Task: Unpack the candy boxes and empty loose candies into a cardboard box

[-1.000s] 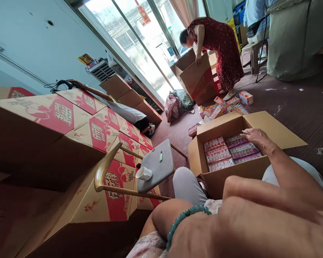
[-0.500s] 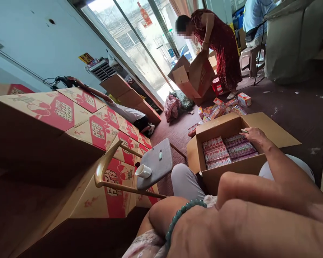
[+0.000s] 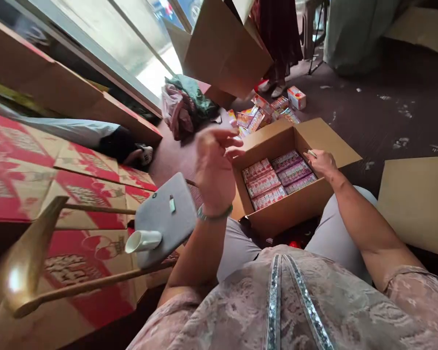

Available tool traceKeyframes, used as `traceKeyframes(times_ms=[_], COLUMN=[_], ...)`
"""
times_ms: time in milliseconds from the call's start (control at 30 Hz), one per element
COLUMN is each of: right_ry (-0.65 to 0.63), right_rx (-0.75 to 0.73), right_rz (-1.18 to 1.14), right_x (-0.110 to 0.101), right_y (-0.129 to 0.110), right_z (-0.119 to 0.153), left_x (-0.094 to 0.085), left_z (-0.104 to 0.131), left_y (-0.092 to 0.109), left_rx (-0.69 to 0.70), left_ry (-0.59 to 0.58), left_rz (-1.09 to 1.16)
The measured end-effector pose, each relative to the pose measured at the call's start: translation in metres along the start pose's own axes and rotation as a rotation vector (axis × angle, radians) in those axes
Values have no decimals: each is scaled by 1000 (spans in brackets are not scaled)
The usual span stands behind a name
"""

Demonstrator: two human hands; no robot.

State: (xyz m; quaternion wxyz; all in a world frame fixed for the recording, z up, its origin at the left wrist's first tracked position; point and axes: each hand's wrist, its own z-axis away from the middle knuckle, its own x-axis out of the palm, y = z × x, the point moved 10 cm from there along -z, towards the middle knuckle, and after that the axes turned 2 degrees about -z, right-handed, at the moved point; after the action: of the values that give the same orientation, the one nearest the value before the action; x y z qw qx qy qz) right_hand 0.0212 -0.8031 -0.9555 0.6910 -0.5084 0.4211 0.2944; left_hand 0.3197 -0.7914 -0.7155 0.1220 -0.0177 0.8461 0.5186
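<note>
An open cardboard carton stands between my knees, with rows of small pink packets and purple packets inside. My right hand rests at the carton's right rim, its fingers closed on a slim pen-like object. My left hand is raised left of the carton, a bracelet on its wrist. Motion blurs it, but its fingers are stretched out and apart, and it holds nothing I can see.
A chair at left bears a white mug and a small pale item. Stacked printed cartons stand beyond it. Loose packets lie behind my carton, where a person in dark red stands by a large tilted box.
My view has swung downward and to the right. My left arm, earlier folded close before me, now reaches up beside the carton. My right hand still holds the slim object.
</note>
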Motion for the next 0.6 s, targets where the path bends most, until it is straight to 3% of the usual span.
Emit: traceKeyframes(times_ms=[33,67,133,167,233,267,333,500,600], right_ry=[4,9,9,-2,-55,-92,-168,-309,-351], right_rx=[23,28,1,-15,-40,-53,-74,-13,65], right_rz=[-18,-39,-78,-84,-59,-37,0,99,162], right_x=[3,7,17,23,39,46,60,74,75], right_y=[2,2,-4,-8,-19,-26,-42,-64,-55], right_z=[-5,-11,-23,-28,-35,-36,-36,-23,-13], left_x=[6,17,34,37,43,50,79,203,258], left_z=[-13,-18,-3,13,44,57,78,113,133], left_y=[-61,-127,-256,-308,-380,-403,-428,-453,-473], left_rx=[-118,-264,-536,-618,-691,-688,-631,-375,-340], left_ry=[-20,-140,-507,-698,-949,-1020,-1101,-1306,-1419], left_rz=[-146,-339,-772,-959,-1158,-1184,-1148,-1009,-1004])
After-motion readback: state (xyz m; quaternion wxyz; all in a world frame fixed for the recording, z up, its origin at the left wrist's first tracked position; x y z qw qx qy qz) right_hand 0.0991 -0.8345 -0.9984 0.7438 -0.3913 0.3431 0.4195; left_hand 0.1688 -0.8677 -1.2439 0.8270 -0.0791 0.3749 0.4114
